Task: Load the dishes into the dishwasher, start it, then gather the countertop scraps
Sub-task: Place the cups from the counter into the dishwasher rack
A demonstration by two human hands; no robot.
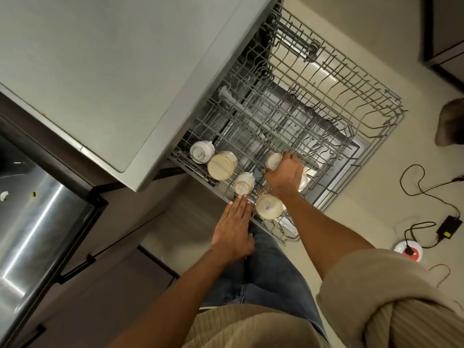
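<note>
The pulled-out wire rack [313, 101] carried several cream cups upside down along its near left edge: a small cup [201, 152], a wide mug [222, 165], another small cup [244, 182] and a patterned mug [268, 203]. Its far right half was bare wire.

Cream cups [222, 165]; grey wire rack [313, 101]; grey countertop [113, 71]; blue jeans [266, 272]; beige ribbed sweater [401, 310].

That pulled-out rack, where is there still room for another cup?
The rack's far and right stretches, beyond the right hand, stand bare. The near left corner is crowded: five upturned cups cluster there, the left hand touching one, the right hand gripping another.
</note>
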